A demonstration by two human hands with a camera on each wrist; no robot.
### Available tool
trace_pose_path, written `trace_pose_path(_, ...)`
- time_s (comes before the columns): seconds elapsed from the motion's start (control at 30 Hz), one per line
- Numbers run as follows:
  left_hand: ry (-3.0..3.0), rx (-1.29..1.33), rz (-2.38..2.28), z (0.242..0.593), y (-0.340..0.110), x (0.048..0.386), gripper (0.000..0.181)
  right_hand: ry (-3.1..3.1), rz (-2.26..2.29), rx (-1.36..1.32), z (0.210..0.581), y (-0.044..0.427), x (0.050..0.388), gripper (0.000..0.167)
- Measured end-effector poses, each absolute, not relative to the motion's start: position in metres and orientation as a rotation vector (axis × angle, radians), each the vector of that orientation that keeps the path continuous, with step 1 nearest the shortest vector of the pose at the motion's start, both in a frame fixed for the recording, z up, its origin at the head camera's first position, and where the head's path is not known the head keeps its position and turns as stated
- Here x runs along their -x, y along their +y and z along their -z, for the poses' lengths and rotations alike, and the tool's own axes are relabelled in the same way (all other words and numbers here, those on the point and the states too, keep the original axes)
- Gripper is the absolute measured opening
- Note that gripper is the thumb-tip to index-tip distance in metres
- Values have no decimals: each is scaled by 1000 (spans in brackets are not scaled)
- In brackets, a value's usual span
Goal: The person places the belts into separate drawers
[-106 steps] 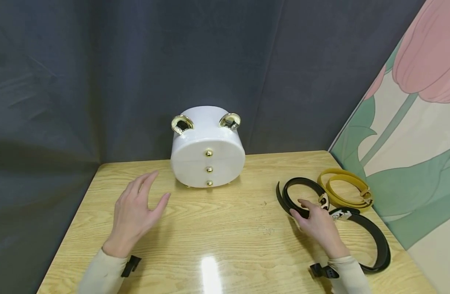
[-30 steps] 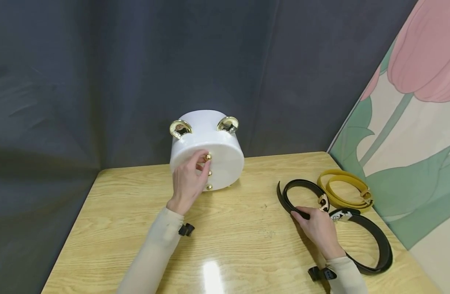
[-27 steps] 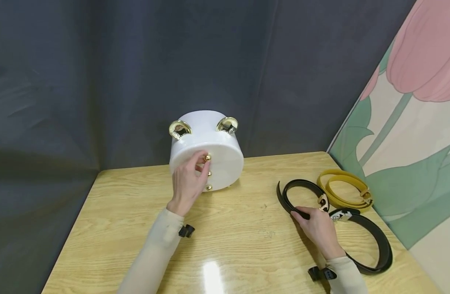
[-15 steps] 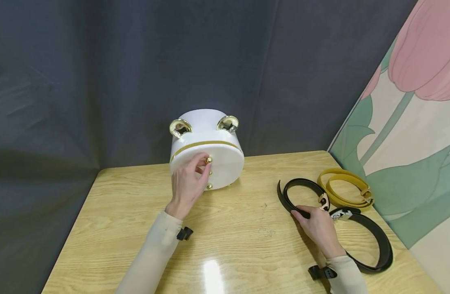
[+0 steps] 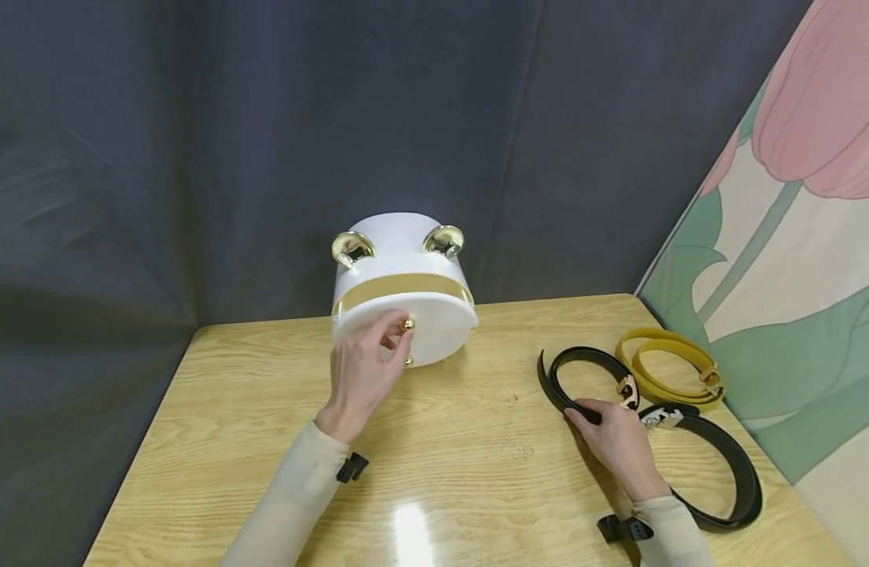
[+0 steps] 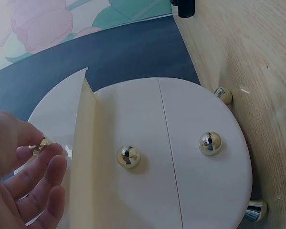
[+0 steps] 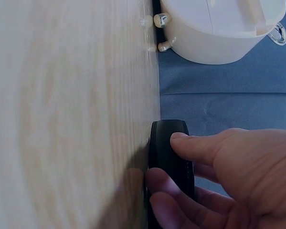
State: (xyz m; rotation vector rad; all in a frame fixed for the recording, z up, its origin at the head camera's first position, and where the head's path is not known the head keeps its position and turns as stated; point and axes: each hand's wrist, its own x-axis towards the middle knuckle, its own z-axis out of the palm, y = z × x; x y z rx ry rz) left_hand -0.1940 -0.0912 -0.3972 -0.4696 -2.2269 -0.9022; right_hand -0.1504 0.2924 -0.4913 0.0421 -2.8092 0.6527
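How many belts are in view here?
3: a gold-buckled black belt in the right hand's grip, a coiled yellow belt beyond that hand to the right, and a silver-buckled black belt right of it. Any inside the white box would be hidden.

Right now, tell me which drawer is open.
The top drawer: it juts out, gold knob pinched by the left hand, while the middle drawer and bottom drawer sit flush.
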Motion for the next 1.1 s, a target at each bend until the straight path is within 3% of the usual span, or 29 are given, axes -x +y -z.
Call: trace_pose_path(1.1, -2144, 610, 745, 408, -92, 146, 25, -2776, -677, -100, 497, 293, 151, 28)
